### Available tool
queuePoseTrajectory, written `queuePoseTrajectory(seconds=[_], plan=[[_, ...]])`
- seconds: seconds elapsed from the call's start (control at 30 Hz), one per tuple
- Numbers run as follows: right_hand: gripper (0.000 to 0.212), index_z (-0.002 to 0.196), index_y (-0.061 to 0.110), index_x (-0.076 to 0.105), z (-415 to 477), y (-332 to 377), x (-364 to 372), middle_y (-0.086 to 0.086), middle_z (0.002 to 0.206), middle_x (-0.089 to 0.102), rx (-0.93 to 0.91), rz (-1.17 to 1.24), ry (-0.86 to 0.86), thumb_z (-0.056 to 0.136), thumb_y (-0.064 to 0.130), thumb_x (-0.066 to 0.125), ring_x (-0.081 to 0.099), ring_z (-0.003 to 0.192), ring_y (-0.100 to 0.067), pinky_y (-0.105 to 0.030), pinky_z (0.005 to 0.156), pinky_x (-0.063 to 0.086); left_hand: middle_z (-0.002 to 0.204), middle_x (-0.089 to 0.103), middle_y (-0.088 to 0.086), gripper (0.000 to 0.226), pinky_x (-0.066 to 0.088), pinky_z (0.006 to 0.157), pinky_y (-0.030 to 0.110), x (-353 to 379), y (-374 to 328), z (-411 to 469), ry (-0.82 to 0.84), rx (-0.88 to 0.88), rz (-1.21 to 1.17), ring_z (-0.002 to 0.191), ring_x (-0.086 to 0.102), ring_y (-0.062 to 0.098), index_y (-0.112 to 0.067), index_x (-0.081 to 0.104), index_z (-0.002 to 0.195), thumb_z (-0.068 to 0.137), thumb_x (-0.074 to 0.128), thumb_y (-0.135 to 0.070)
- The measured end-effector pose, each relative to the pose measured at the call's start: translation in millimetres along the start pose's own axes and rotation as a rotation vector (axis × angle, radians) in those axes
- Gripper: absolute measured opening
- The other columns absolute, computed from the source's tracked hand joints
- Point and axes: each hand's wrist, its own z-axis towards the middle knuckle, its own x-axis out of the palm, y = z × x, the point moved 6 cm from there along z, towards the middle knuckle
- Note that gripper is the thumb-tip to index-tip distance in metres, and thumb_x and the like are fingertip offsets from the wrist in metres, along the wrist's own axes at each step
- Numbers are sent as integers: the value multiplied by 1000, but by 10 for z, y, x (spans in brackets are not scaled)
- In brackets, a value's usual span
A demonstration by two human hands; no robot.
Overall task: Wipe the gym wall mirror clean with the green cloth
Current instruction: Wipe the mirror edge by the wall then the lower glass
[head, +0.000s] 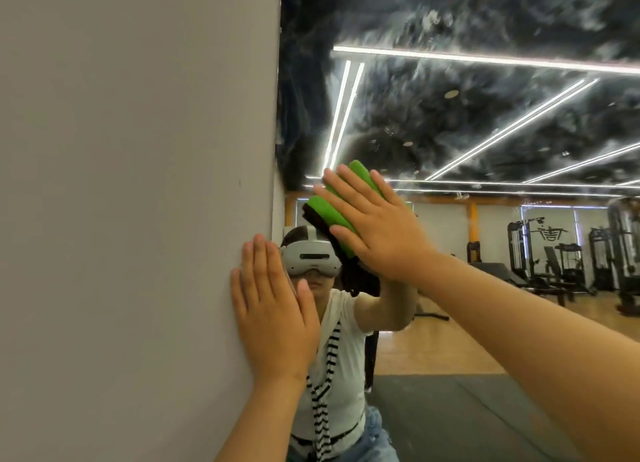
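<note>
Both bare forearms enter from the bottom edge and reach forward.

Left hand [273, 309]: flat, fingers straight and close together, palm resting on the plain matte grey wall [138, 184], right at the wall's vertical edge. It holds nothing.

Right hand [377, 229]: up and to the right of the left hand, apart from it. Fingers are straight and slightly spread, and the palm presses the bright green folded cloth [329, 210] against the large glass wall mirror [485, 132].

Cloth: a thick, fuzzy pad of saturated green. It shows between and beyond the fingers, one lobe past the fingertips at top and a longer lobe to the left of the index finger. A dark band runs along its left edge (backing or mirror reflection, cannot tell). It lies flat on the glass, just right of the wall edge.

Mirror surface: pale smears and small specks show on the glass above and to the right of the right hand.

Reflected, behind the hands: the person in a white head-mounted headset [310, 257], between the two hands. Below the right forearm lies a dark grey floor mat [467, 416] on wood flooring. Far right of the right hand stand black gym weight machines [554, 254]. Above run long white ceiling light strips [502, 60] on a dark mottled ceiling.
</note>
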Motion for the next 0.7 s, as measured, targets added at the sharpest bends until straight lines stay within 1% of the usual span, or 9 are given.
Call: queuePoseTrajectory(seconds=[0.07,0.13,0.2,0.3,0.4,0.5,0.57,0.63,0.7], plan=[[58,156,31,5,-36,-427,-112,3,167,5,110,7,3,102,53,10,-4,153,-14,-38,124,-8,164,19,12,66,12,124,45,7,14,-13,4,9,-2,153,14,25,-7,10,156,100,31,-35],[60,155,32,-4,-44,-718,-167,4,167,-6,359,49,-14,99,54,5,-16,151,-10,-36,122,-14,164,16,10,66,10,124,43,17,24,-36,6,21,-5,153,13,24,-8,8,156,100,30,-36],[61,156,30,-5,-28,-600,-161,4,166,-12,541,104,-69,100,50,8,-22,148,-9,-36,122,-17,164,15,9,66,8,124,42,19,36,-37,1,24,-1,153,13,24,-9,8,156,101,31,-36],[59,156,29,-1,-127,-176,-45,5,164,-10,433,93,-68,102,47,11,-15,152,-13,-37,123,-12,163,17,10,66,6,125,40,11,29,-27,0,21,-2,153,14,24,-7,10,156,100,31,-36],[59,156,29,3,-384,-417,-71,4,166,-3,274,40,-3,101,48,10,-9,153,-12,-35,122,-12,163,17,10,66,3,125,38,-10,20,-24,-4,14,-6,153,14,24,-6,10,155,101,29,-37],[60,154,32,-8,-608,-1013,-174,5,165,-15,537,57,3,98,52,4,-22,148,-8,-37,121,-18,163,17,9,65,-1,125,35,-11,14,-24,-3,8,-7,153,13,24,-7,11,156,101,28,-38],[59,154,31,-12,-601,-1022,-171,3,165,-19,721,125,-44,102,48,8,-25,147,-10,-41,122,-16,163,18,9,65,-1,125,34,-12,14,-20,-9,-3,-2,152,14,24,-6,13,155,101,28,-38],[60,155,30,-13,-548,-726,-131,2,163,-23,718,156,-61,102,47,10,-25,149,-14,-38,121,-19,163,20,11,65,-1,125,34,-19,5,-10,-9,-8,-4,152,15,24,-4,17,155,101,29,-38],[60,154,31,-12,-613,-501,-64,5,161,-24,547,137,-28,100,50,8,-25,149,-12,-35,120,-22,162,23,13,65,-1,125,34,-33,1,-1,-9,-9,-7,151,16,25,-2,21,154,100,30,-36]])
